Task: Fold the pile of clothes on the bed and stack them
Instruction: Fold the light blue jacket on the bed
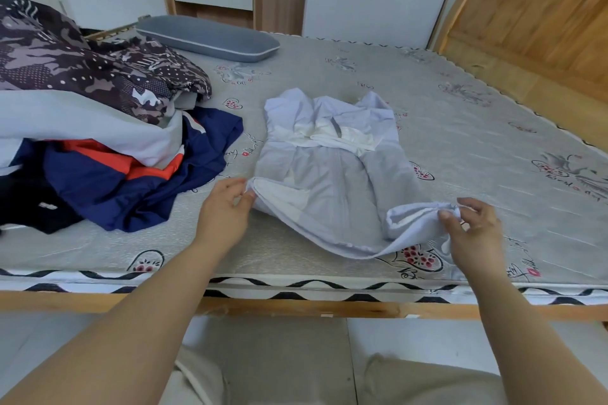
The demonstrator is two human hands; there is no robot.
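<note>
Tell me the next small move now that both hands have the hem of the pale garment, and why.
Probably lift the hem and fold it away toward the collar. The left hand and right hand each pinch a bottom corner of the pale grey garment, which lies spread flat on the mattress with its sides already turned in.

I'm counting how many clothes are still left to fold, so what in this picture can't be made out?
Head view only:
- Pile of clothes: cut off by the left edge and partly buried under the patterned quilt; the count is unclear.
- Black garment: mostly hidden under the navy and orange garment.
- Light grey garment: its underside is hidden, and the corners are covered where the left hand and right hand pinch them.
</note>
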